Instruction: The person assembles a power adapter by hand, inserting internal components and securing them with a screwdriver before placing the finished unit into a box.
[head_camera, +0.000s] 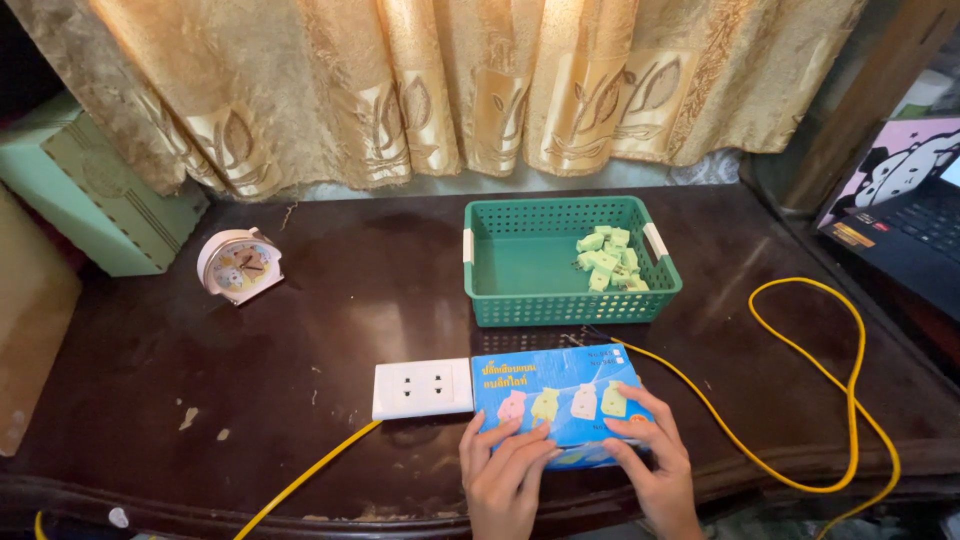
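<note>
A flat blue box (560, 392) printed with small coloured plug shapes lies at the near edge of the dark wooden worktop (300, 320), a little right of centre. Both hands rest on its near side. The left hand (503, 472) lies on the box's near left corner, fingers spread flat over the lid and pointing away from the person. The right hand (655, 465) lies on the near right corner, its fingers reaching up over the lid and its thumb toward the middle. The two hands are just beside each other but not touching, with a strip of the box's near edge showing between them. Neither hand is closed around the box; both press on it with open fingers, and the box sits flat on the worktop.

Touching or just beside the box's left end is a white socket block (422, 388), from which a yellow cable (830, 400) runs off the near edge and loops widely over the right side of the worktop. Beyond the box, farther from the person, stands a green plastic basket (500, 300) holding a heap of small green plugs (610, 260) in its right half. A small pink alarm clock (239, 265) stands well to the left, with gold curtains (450, 90) hanging behind.
</note>
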